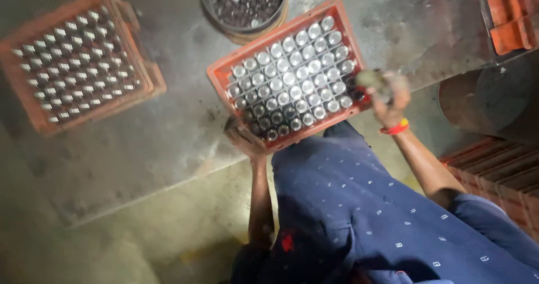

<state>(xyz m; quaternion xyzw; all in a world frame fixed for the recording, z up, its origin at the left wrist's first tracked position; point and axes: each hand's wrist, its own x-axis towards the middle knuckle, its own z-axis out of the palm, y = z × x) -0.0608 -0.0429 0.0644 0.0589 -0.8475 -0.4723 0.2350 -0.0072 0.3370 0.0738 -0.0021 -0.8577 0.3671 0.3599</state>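
on the wet floor: orange crate point(220, 74) of capped bottles point(296, 76) is being gripped.
left hand point(242, 135): closed on near corner.
right hand point(388, 96): closed on far corner, blurred.
risk: crate is maybe being tipped, bottles spilling.

You see a dim, motion-blurred view, glare brightest on the metal caps point(292, 76) at centre, corners falling into dark shadow.
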